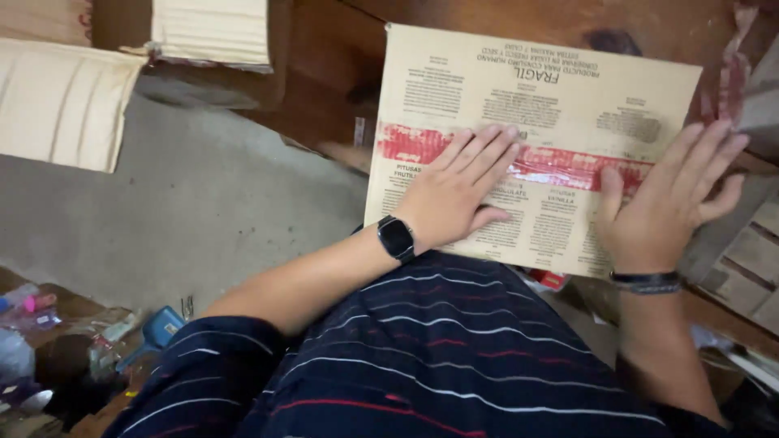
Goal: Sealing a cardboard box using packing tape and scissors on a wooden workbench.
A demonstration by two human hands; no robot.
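A tan cardboard box (454, 81) with dark print lies in front of me on a brown wooden surface (324, 65). A strip of red tape (560, 165) runs across its closed top. My left hand (454, 191), with a black watch on the wrist, lies flat on the box, fingers spread over the tape. My right hand (669, 203), wearing a dark wristband, presses flat on the box's right part, thumb on the tape. Neither hand holds anything. My striped dark shirt hides the box's near edge.
Pale wooden panels (65, 105) and a lighter one (211, 32) lie at the upper left above a grey floor (178, 211). Cluttered small items, including a blue object (161, 328), sit at the lower left. Wooden slats (751, 251) stand at the right.
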